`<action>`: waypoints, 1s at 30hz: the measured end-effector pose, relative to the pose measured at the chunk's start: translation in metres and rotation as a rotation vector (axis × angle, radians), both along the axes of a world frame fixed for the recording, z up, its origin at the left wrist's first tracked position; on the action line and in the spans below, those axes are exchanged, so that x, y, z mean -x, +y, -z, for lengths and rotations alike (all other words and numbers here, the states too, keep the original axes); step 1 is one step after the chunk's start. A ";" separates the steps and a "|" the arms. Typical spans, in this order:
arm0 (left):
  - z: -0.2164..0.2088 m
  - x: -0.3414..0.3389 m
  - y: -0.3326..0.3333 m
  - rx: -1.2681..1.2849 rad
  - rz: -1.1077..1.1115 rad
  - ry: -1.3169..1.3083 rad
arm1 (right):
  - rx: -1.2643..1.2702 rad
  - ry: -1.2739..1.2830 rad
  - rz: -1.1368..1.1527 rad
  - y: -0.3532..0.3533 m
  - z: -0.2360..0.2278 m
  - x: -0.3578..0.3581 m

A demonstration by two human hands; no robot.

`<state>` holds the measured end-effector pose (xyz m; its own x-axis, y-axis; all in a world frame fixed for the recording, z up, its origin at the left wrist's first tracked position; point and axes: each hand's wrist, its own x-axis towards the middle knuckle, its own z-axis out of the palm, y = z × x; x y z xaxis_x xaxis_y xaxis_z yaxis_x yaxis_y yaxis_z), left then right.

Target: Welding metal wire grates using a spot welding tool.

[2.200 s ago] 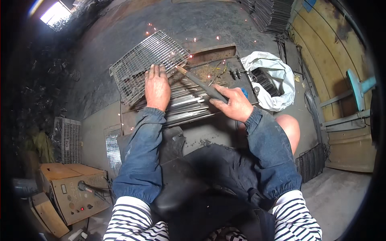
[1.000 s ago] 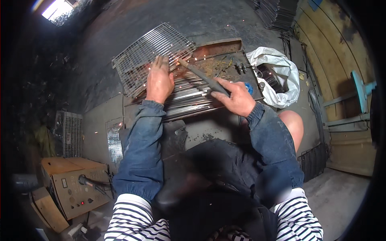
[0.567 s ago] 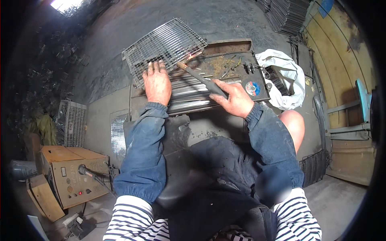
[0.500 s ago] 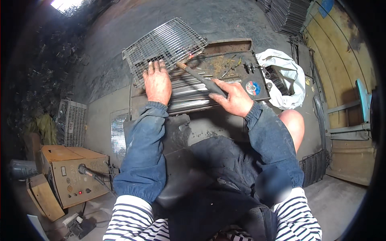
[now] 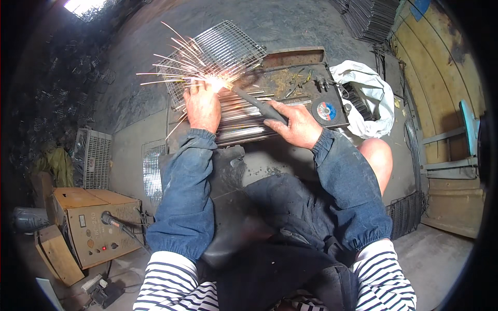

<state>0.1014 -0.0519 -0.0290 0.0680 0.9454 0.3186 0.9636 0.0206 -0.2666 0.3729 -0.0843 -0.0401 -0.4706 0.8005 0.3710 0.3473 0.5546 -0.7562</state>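
Observation:
A wire mesh grid (image 5: pixel 228 52) leans tilted at the far edge of a low metal work table (image 5: pixel 290 78). My left hand (image 5: pixel 202 106) lies flat on a bundle of thin metal rods (image 5: pixel 244 122), its fingertips at the grid's lower edge. My right hand (image 5: pixel 295 124) grips the dark handle of a welding electrode holder (image 5: pixel 259 103), whose tip meets the grid just beyond my left fingers. Bright sparks (image 5: pixel 181 70) spray up and to the left from that point.
A grinding disc (image 5: pixel 327 110) and small tools lie on the table's right part. A white bag (image 5: pixel 368 98) sits to the right. A tan welding machine (image 5: pixel 93 228) with cable stands at lower left, mesh panels (image 5: pixel 93 158) beside it. Stacked grids (image 5: pixel 371 18) at top right.
Half a second ago there were no sparks; now an arc burns at the electrode tip and sparks fly left. Both hands stay in nearly the same places.

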 end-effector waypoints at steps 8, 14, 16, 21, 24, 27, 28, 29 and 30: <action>0.009 0.009 -0.004 -0.135 0.125 -0.046 | 0.012 -0.002 -0.019 -0.001 -0.003 0.003; -0.010 -0.008 -0.003 0.103 -0.019 -0.029 | 0.110 0.012 -0.019 -0.001 -0.005 0.000; -0.003 -0.001 0.000 -0.053 -0.010 -0.028 | 0.065 0.016 -0.028 -0.001 -0.005 0.003; -0.004 0.002 -0.003 -0.116 0.170 -0.216 | -0.008 0.018 -0.006 -0.006 -0.011 -0.009; -0.021 0.012 -0.036 -0.047 0.177 -0.359 | -0.016 0.040 -0.032 -0.012 -0.020 -0.016; -0.007 0.025 -0.042 -0.038 0.051 -0.168 | 0.058 -0.007 -0.054 -0.016 -0.019 -0.013; -0.004 0.029 -0.040 -0.036 0.022 -0.110 | 0.107 -0.027 -0.063 -0.018 -0.021 -0.009; 0.000 0.030 -0.042 -0.048 0.024 -0.082 | 0.108 -0.023 -0.071 -0.019 -0.019 -0.006; 0.002 0.030 -0.040 -0.047 0.026 -0.081 | 0.082 -0.013 -0.076 -0.019 -0.014 -0.005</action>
<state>0.0717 -0.0916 -0.0311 0.0648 0.9275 0.3683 0.9823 0.0058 -0.1874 0.3776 -0.1038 -0.0257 -0.5354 0.7899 0.2990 0.3168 0.5160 -0.7959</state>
